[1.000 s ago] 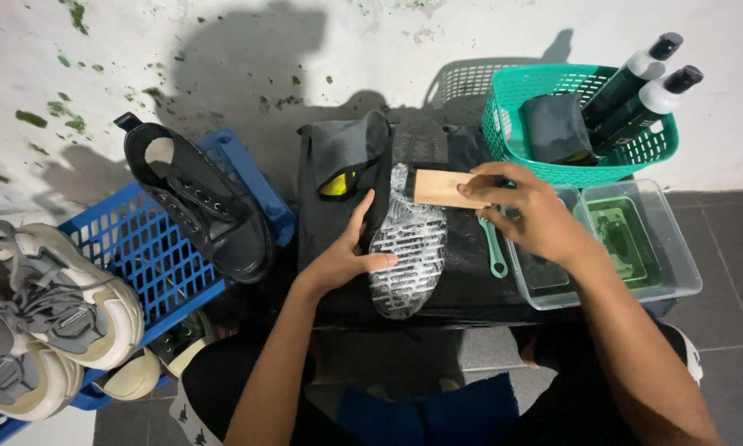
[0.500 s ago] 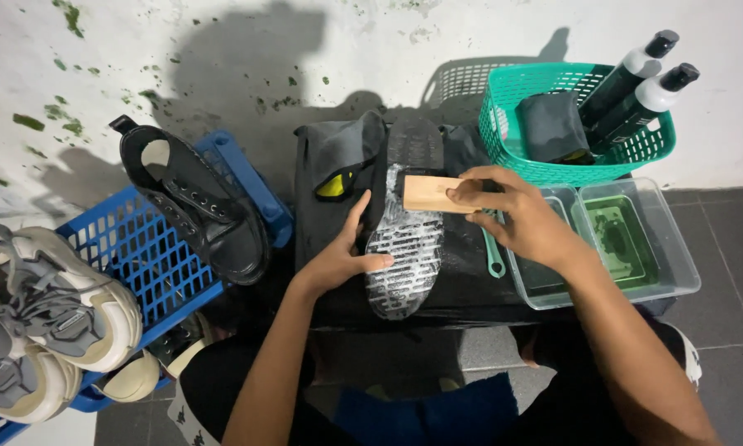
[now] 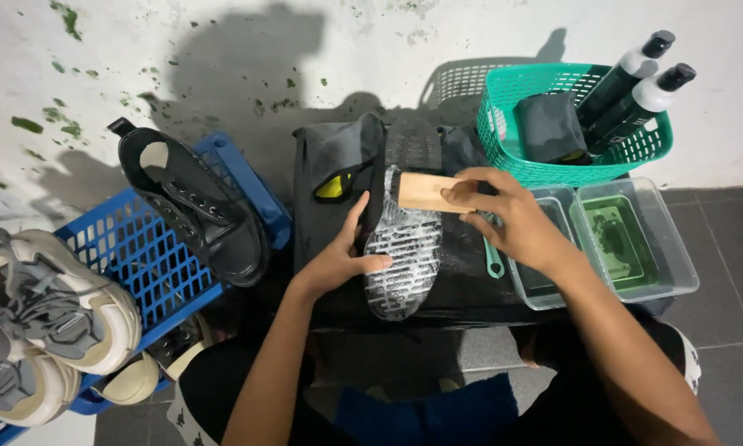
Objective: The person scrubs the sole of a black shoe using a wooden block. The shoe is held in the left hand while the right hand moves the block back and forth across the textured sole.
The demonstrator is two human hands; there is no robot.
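The shoe (image 3: 404, 239) lies sole up at the centre of the frame on the dark bench (image 3: 470, 289). My left hand (image 3: 338, 260) clasps its side, fingers curled round the edge, while my right hand (image 3: 512, 219) grips the wooden brush (image 3: 425, 192), pressed to the sole's upper end. Foam covers most of the tread, so scrubbing looks well along; rinsing seems left. To the right sit clear tubs (image 3: 636, 248) of greenish water, above them a green basket (image 3: 569, 124) with bottles. At left, a blue crate (image 3: 140, 264) holds a black boot (image 3: 198, 215). Nothing blocks my strokes.
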